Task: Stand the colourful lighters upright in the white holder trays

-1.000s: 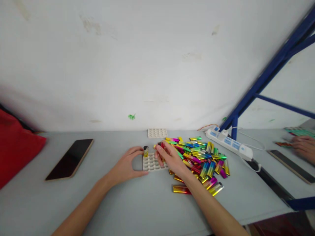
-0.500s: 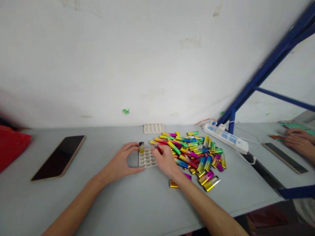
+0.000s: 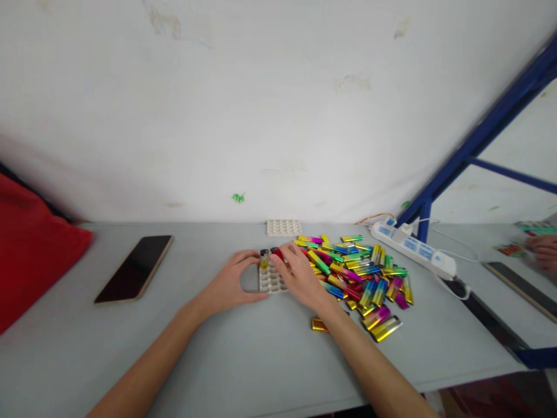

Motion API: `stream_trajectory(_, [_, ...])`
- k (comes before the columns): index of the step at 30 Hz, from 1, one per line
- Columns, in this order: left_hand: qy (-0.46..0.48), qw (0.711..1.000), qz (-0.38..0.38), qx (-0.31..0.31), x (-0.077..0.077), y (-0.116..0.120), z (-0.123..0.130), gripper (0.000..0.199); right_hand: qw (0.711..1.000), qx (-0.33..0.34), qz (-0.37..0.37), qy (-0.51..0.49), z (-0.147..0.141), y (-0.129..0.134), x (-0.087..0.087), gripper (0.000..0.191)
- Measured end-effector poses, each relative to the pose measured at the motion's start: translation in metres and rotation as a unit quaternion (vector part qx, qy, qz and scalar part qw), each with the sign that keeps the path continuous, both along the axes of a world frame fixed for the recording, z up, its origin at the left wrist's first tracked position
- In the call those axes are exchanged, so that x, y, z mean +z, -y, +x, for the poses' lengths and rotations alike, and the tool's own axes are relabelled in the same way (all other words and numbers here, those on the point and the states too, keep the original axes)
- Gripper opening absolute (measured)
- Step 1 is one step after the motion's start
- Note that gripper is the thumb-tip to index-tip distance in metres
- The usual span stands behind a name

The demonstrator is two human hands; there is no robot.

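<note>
A small white tray (image 3: pixel 272 283) with rows of round holes lies on the grey table. In its back left corner a yellow lighter (image 3: pixel 264 262) with a black top stands upright. My left hand (image 3: pixel 230 281) grips the left side of this tray, fingers by the standing lighter and thumb at the front corner. Pinched in my right hand (image 3: pixel 302 277) is a red lighter (image 3: pixel 277 254), held over the back row beside the yellow one. My fingers cover its lower part and the right side of the tray.
To the right spreads a pile of shiny coloured lighters (image 3: pixel 348 267). A second holed tray (image 3: pixel 284 227) lies by the wall. A phone-like slab (image 3: pixel 134 270) and red cloth (image 3: pixel 35 249) are leftward. Rightward are a power strip (image 3: pixel 413 247), blue frame (image 3: pixel 448 168) and another person's hand (image 3: pixel 546 252).
My right hand has brought the red lighter left and back, next to the standing yellow lighter. My left hand stays at the tray. The whole view has shifted slightly.
</note>
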State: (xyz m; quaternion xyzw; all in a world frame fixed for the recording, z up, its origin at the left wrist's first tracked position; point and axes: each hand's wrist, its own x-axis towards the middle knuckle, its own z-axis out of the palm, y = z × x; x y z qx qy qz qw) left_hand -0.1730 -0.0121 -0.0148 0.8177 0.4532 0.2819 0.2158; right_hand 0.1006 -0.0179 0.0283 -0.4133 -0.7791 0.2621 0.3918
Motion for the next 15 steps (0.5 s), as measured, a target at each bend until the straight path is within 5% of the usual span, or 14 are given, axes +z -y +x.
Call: stream_trajectory(15, [0.006,1.0,0.002,0.004,0.003,0.002,0.007,0.077,0.952,-0.046,0.061,0.297,-0.012,0.005,0.004,0.021])
